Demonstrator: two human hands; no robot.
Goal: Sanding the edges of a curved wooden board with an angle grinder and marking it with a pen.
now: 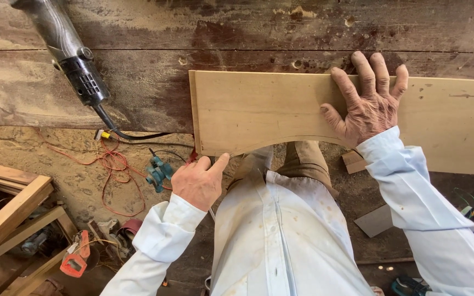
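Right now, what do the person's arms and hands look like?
Both arms wear long, loose white shirt sleeves with buttoned cuffs, a little dusty and creased. The left hand and right hand are bare: no gloves, rings or watch showing. The knuckles look wrinkled and bony, with dusty fingers. The same white shirt covers the chest, lightly stained.

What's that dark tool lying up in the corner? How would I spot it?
Start at the long, stained workbench and follow it to its far left end. There lies the dark power tool, angled, with a black cord trailing off the edge. Unlike the pale board under the hands, it is dark grey and vented.
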